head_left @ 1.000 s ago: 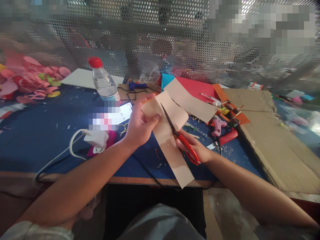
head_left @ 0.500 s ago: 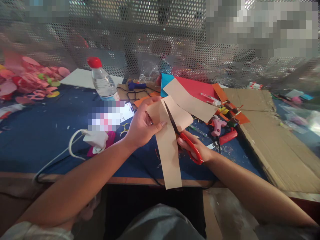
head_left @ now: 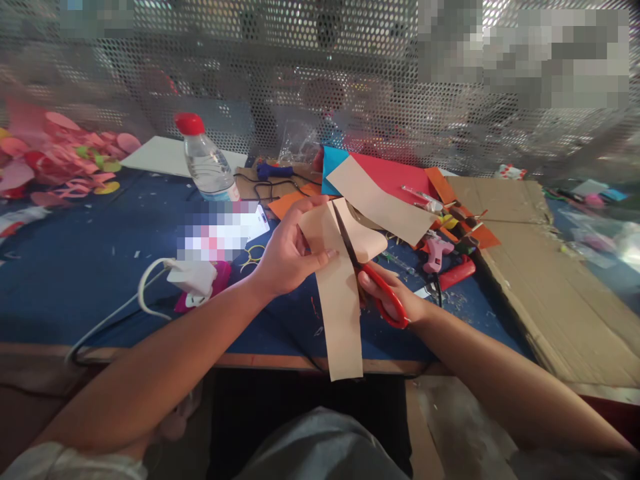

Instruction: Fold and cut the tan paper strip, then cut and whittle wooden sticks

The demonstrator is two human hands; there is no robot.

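In my left hand (head_left: 293,252) a beige sheet of paper (head_left: 341,320) is pinched between thumb and fingers, over the near side of the blue table. My right hand (head_left: 393,293) grips red-handled scissors (head_left: 386,293), whose dark blades point up and away across the sheet. A cut divides the paper, with a strip hanging toward me and a curled part to the right of the blades. How far the lower blade reaches is hidden behind the paper. Another beige piece of paper (head_left: 383,203) lies just beyond, on red and blue sheets.
A red-capped water bottle (head_left: 207,163), a lit phone (head_left: 255,223) and a white charger (head_left: 193,277) stand to the left. On the right are a pink glue gun (head_left: 437,253), a red-handled tool (head_left: 457,272) and flattened cardboard (head_left: 565,287). Pink paper cutouts (head_left: 65,157) pile up far left.
Both hands, the paper and the scissors have shifted very slightly to the right and toward me. The grip of each hand looks the same.
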